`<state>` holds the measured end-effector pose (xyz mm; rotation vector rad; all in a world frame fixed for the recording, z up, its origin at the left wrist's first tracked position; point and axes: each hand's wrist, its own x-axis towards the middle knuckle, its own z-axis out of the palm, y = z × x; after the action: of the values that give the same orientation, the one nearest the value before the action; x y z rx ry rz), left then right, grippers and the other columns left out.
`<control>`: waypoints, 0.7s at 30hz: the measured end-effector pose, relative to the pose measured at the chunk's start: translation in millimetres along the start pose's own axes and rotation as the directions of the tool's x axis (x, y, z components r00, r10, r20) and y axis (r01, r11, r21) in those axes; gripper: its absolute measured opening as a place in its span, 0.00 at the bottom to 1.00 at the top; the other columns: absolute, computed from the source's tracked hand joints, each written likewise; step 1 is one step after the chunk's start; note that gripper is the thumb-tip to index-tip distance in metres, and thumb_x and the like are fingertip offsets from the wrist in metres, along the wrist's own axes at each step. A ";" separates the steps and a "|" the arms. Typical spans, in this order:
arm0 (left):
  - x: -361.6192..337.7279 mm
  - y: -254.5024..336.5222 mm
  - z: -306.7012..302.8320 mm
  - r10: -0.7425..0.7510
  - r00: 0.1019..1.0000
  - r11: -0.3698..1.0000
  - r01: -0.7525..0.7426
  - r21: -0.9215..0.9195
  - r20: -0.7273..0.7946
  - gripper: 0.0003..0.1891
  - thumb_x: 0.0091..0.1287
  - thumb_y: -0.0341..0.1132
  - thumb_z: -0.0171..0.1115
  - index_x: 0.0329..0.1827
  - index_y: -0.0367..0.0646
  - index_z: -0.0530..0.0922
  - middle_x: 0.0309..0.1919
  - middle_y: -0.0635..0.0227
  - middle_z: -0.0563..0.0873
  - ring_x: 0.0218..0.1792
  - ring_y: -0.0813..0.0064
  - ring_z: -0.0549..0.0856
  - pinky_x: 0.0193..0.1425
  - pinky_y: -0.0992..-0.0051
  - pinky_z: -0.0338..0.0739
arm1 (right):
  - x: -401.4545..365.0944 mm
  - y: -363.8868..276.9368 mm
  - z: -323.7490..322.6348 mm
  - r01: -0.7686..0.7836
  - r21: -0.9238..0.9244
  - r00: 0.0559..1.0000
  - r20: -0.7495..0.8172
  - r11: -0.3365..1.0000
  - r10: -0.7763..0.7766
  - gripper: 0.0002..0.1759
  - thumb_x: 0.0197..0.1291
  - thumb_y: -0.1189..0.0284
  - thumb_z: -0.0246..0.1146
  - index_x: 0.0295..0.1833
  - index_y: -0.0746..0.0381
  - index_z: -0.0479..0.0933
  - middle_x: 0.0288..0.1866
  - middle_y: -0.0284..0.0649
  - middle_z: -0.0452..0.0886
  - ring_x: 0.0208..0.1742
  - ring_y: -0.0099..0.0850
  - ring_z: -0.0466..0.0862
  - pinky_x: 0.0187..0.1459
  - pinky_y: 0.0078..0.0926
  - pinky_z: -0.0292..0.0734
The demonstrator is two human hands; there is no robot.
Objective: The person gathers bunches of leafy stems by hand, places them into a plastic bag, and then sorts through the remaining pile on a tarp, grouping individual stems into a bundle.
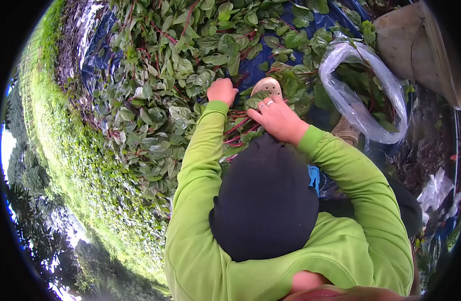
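Note:
My right hand [280,119], with rings on one finger, is closed over a bunch of red-stemmed Malabar spinach [235,131]. The stems run out from under it to the left. My left hand [222,92] is a loose fist just above the heap of leaves [175,75]; anything inside its fingers is hidden. Between and just beyond my hands shows the tip of a beige clog [266,87]. Bright green sleeves cover both arms. A dark cloth-covered shape [265,200] hides the space nearer my body.
A clear plastic bag [336,80] stands wide open at the right with leaves inside. Behind it, a large grey bucket [416,55] lies tilted. Blue sheeting [253,70] shows beneath the greens. Crumpled plastic [436,190] lies at far right, and green growth [85,185] borders the left.

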<state>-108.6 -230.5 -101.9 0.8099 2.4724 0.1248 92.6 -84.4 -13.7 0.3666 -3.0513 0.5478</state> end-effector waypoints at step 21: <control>-53.7 53.0 -30.4 0.267 0.907 0.712 0.043 -0.701 0.327 0.33 0.83 0.55 0.52 0.84 0.45 0.66 0.70 0.59 0.83 0.68 0.67 0.81 0.72 0.69 0.73 | -6.1 -4.2 15.2 -0.128 -0.165 0.984 -0.146 0.978 0.105 0.24 0.65 0.71 0.59 0.65 0.65 0.76 0.51 0.45 0.82 0.56 0.41 0.83 0.55 0.42 0.76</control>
<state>-59.9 -215.8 -38.5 0.5648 1.7471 0.8061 99.9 -92.1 -26.9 0.1388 -2.9709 0.2923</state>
